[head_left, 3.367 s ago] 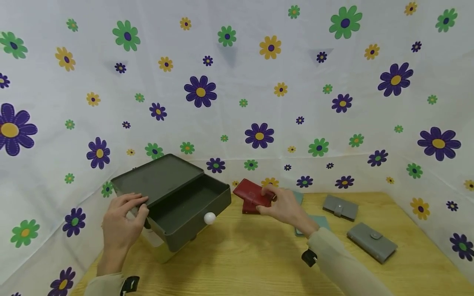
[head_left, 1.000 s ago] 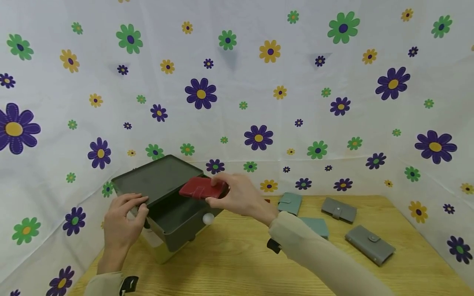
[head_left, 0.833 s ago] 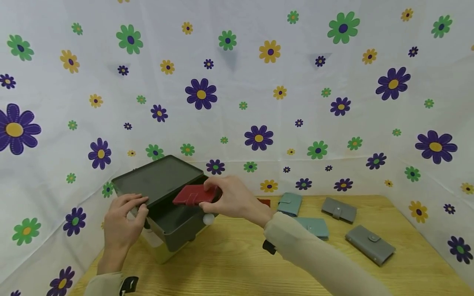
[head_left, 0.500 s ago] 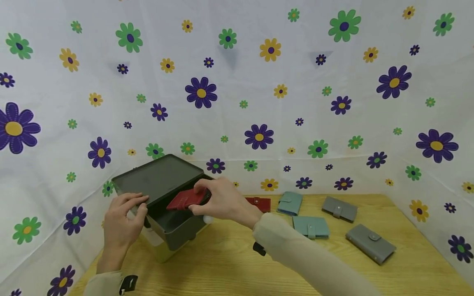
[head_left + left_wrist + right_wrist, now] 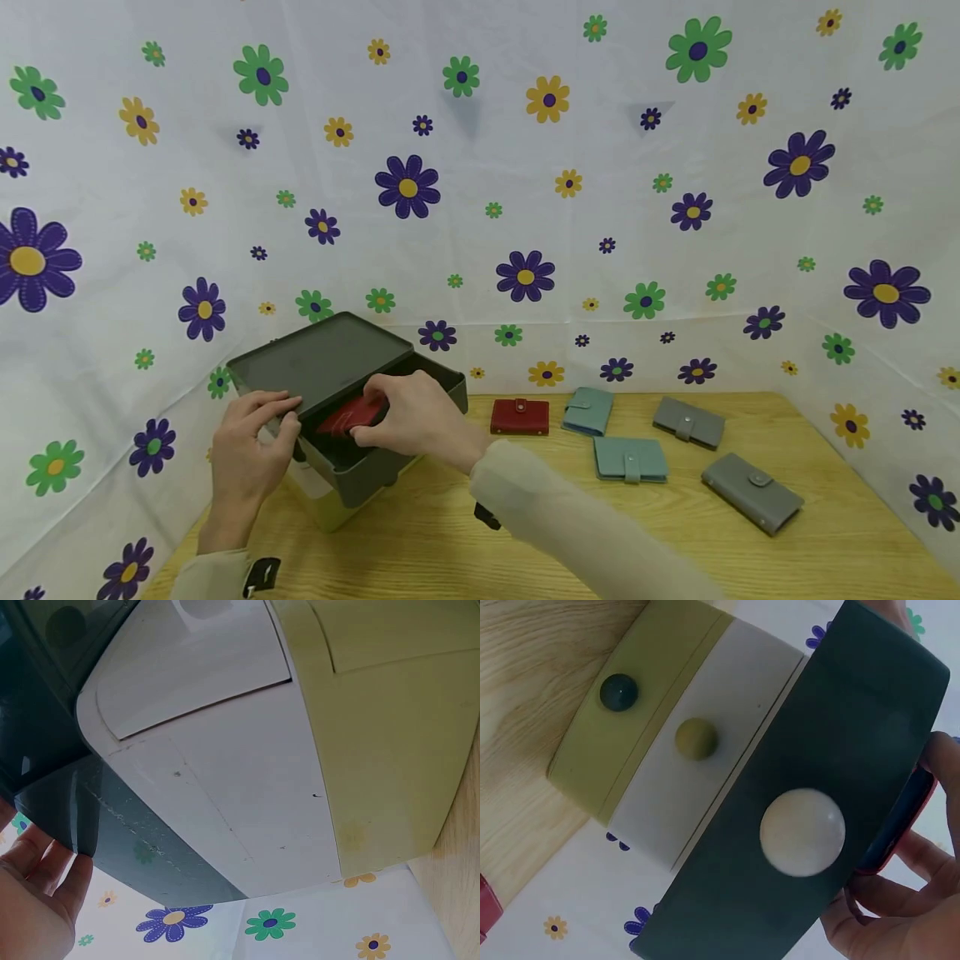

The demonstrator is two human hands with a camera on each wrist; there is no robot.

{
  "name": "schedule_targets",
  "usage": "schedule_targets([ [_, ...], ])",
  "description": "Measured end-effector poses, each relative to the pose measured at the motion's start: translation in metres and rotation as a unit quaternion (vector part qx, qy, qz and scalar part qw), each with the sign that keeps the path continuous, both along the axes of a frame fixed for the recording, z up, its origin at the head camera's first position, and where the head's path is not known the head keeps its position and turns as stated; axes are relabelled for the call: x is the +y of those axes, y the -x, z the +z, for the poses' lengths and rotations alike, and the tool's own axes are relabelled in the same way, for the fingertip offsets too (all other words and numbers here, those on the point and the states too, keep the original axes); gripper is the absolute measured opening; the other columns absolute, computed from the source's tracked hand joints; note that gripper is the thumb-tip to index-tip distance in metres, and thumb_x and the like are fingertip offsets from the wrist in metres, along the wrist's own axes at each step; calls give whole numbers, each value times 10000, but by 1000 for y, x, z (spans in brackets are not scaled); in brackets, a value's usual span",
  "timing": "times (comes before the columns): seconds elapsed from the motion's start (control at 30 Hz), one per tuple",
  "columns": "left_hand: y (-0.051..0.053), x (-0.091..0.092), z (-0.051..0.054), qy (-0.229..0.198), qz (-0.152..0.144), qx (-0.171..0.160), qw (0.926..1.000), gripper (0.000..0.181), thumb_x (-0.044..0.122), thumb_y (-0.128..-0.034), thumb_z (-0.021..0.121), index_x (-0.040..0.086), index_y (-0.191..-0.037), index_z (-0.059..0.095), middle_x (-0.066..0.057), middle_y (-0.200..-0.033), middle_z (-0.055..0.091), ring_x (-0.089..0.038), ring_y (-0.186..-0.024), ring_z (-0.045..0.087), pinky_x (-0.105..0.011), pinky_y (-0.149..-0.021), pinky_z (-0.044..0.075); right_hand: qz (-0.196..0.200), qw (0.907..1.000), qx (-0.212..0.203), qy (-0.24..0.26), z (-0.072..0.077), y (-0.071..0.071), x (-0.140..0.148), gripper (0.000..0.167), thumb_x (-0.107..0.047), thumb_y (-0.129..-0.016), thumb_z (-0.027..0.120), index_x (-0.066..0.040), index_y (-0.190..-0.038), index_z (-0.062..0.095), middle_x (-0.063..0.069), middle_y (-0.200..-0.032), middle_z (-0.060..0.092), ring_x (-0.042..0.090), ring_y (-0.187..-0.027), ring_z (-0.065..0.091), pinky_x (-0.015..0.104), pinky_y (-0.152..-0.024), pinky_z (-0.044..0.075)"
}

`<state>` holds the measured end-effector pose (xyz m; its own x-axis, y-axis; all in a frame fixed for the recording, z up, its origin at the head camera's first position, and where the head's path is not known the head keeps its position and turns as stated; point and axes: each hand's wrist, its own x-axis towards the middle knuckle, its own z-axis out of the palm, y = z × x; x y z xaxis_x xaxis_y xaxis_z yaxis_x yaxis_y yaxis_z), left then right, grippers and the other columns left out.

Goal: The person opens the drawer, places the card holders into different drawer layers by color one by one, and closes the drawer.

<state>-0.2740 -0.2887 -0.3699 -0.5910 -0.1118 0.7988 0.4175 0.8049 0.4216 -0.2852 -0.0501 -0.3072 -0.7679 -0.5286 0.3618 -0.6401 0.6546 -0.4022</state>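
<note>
A small drawer cabinet [image 5: 315, 358] stands at left, with dark green, white and yellow-green tiers. Its top drawer [image 5: 375, 477] is pulled out. My left hand [image 5: 243, 454] rests on the left edge of the cabinet's top, fingers over the surface and thumb near the front edge. My right hand [image 5: 420, 417] pinches a red wallet [image 5: 349, 415] between thumb and fingers, tilted inside the open drawer. In the right wrist view the drawer front, with its white knob [image 5: 802, 832], hides part of the wallet [image 5: 900, 825].
On the wooden table [image 5: 540, 533] lie a second red wallet [image 5: 520, 418], two teal wallets [image 5: 588, 411], one nearer the front, and two grey wallets [image 5: 752, 492]. A white flowered curtain [image 5: 480, 225] encloses the back and sides.
My right hand has carried the red wallet from above the other red one leftward, then down into the open drawer. The left hand has stayed on the cabinet.
</note>
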Motion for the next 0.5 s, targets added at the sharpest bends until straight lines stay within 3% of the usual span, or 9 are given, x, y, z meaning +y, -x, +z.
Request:
schedule_targets([
  [0.27,2,-1,0,30,-38,4,10000,221,88,-852,622,5,-1003,760,-161,-1107,674,-336,-1105,542,-411,-890,376,-219,9995,181,-171,-1,-2,-16,425,-485,-832,725,-188,-1132,686,-101,-919,704,-13,-704,549,99,-606,431],
  [0.5,1,-1,-1,38,-14,-69,10000,228,95,-857,618,2,-1012,757,-165,-1116,668,-338,-1107,537,-441,-886,381,-296,9989,-367,34,2,-4,-19,468,-574,-828,681,-181,-1078,729,-90,-911,712,-10,-642,567,137,-559,453],
])
